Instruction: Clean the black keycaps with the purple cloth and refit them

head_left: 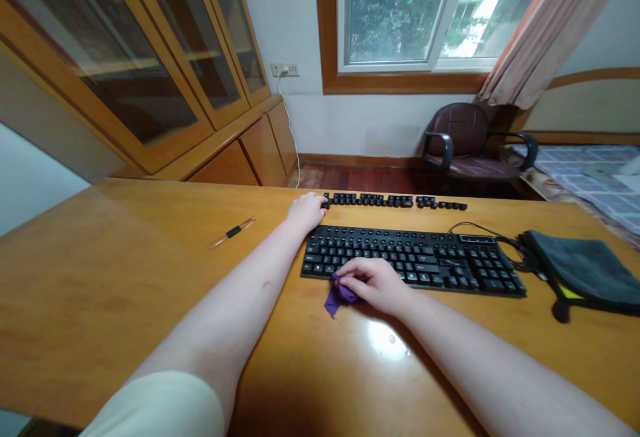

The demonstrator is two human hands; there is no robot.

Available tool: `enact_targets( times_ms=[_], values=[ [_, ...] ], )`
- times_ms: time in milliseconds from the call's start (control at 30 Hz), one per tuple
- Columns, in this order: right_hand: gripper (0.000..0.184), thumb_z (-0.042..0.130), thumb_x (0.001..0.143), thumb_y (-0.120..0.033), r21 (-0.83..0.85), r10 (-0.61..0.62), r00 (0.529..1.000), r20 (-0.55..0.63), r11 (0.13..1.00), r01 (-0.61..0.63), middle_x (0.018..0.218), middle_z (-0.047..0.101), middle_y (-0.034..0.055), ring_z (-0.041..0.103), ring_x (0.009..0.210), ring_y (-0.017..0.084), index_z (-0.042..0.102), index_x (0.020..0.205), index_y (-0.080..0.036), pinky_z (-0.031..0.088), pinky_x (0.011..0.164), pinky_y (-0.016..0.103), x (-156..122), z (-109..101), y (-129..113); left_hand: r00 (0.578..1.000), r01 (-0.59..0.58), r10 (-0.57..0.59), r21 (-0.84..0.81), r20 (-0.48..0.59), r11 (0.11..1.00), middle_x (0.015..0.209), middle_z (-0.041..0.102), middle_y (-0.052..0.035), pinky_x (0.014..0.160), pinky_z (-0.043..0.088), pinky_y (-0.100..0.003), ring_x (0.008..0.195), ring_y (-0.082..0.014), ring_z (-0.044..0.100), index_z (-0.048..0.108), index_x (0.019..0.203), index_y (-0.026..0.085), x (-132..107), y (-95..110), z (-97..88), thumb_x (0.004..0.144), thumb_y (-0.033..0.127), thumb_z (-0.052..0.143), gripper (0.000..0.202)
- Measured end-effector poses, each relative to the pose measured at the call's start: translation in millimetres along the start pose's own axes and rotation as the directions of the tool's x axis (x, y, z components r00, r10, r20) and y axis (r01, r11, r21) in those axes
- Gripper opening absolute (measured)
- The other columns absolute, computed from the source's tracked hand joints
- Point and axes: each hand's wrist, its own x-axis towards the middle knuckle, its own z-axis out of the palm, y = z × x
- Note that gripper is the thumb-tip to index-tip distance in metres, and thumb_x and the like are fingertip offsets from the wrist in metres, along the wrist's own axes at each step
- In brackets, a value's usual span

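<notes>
purple cloth (341,296) pinched in the right hand's (375,284) fingers at a black keyboard's (400,260) edge; the left hand (306,212), fingers curled, touches loose keycaps (395,201) on the desk (125,277).

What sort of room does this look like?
Probably a home study or bedroom: a wooden desk with a keyboard, glass-fronted wooden cabinets, and what looks like a bed by the window.

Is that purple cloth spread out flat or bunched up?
Bunched up: the purple cloth is gathered under the right hand at the front edge of the keyboard, with one corner lying loose on the desk.
</notes>
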Motion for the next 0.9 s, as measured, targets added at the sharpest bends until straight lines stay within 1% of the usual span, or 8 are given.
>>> enact_targets(
  times_ms=[233,367,433,500,600,667,767,900],
  values=[
    [0.017,0.06,0.079,-0.026,0.021,-0.004,1.0,-0.006,1.0,0.004,0.082,0.071,0.0049,0.066,0.071,0.014,0.068,0.091,-0.017,0.052,0.066,0.025,0,-1,-1,0.999,0.04,-0.04,-0.032,-0.012,0.999,0.092,0.067,-0.007,0.082,0.046,-0.036,0.09,-0.0248,0.061,0.066,0.087,0.022,-3,-1,-1.2,0.07,0.028,0.063,0.018],
    [0.02,0.067,0.072,-0.027,-0.003,-0.08,0.997,-0.022,0.997,0.08,0.083,0.07,0.0052,0.065,0.073,0.016,0.069,0.09,-0.019,0.052,0.068,0.027,1,-1,-2,0.971,0.071,-0.12,-0.225,-0.209,0.972,0.092,0.065,-0.0086,0.082,0.047,-0.034,0.088,-0.0213,0.06,0.062,0.09,0.017,-22,10,-11.0,0.077,0.026,0.055,0.018],
    [0.014,0.065,0.074,-0.025,-0.035,-0.168,0.982,-0.082,0.986,0.166,0.087,0.069,0.0053,0.064,0.081,0.016,0.071,0.086,-0.021,0.051,0.077,0.03,3,-2,-2,0.926,0.018,-0.203,-0.5,-0.317,0.866,0.088,0.065,-0.0072,0.079,0.048,-0.032,0.081,-0.0176,0.061,0.061,0.089,0.016,-39,23,-13.5,0.077,0.026,0.057,0.017],
    [0.013,0.061,0.078,-0.023,-0.05,-0.201,0.956,-0.213,0.979,0.195,0.093,0.067,0.0055,0.062,0.09,0.017,0.072,0.085,-0.024,0.048,0.084,0.032,5,-4,0,0.9,-0.046,-0.287,-0.725,-0.329,0.687,0.088,0.065,-0.0062,0.076,0.05,-0.03,0.077,-0.0154,0.061,0.059,0.093,0.015,-61,40,-12.1,0.078,0.03,0.058,0.021],
    [0.013,0.061,0.078,-0.026,-0.003,-0.085,0.874,-0.478,0.995,0.095,0.094,0.063,0.0056,0.059,0.091,0.018,0.073,0.085,-0.025,0.047,0.082,0.032,8,-10,5,0.833,-0.155,-0.406,-0.864,-0.375,0.48,0.092,0.064,-0.0065,0.079,0.05,-0.03,0.084,-0.0149,0.062,0.057,0.101,0.016,-95,62,-4.4,0.082,0.032,0.055,0.025],
    [0.013,0.064,0.076,-0.03,0.11,0.045,0.804,-0.593,0.994,0.025,0.088,0.064,0.005,0.06,0.085,0.018,0.073,0.083,-0.023,0.047,0.079,0.033,11,-15,8,0.816,-0.206,-0.383,-0.836,-0.434,0.508,0.097,0.062,-0.0066,0.085,0.049,-0.031,0.091,-0.0156,0.061,0.06,0.1,0.018,-112,70,0.8,0.082,0.031,0.056,0.023],
    [0.02,0.068,0.071,-0.034,0.377,0.265,0.737,-0.622,0.926,-0.015,0.081,0.067,0.0037,0.061,0.076,0.017,0.07,0.085,-0.02,0.048,0.075,0.033,14,-19,9,0.829,-0.247,-0.246,-0.723,-0.503,0.645,0.099,0.063,-0.0053,0.091,0.047,-0.034,0.097,-0.0168,0.058,0.065,0.097,0.021,-125,70,3.8,0.081,0.029,0.059,0.019],
    [0.028,0.074,0.063,-0.033,0.603,0.381,0.752,-0.538,0.797,0.027,0.076,0.067,0.0014,0.059,0.066,0.014,0.068,0.087,-0.02,0.048,0.064,0.028,15,-18,10,0.849,-0.291,-0.135,-0.666,-0.511,0.687,0.101,0.065,-0.0043,0.092,0.047,-0.034,0.096,-0.0169,0.06,0.065,0.102,0.023,-125,64,3.2,0.08,0.027,0.06,0.023]
  ],
)
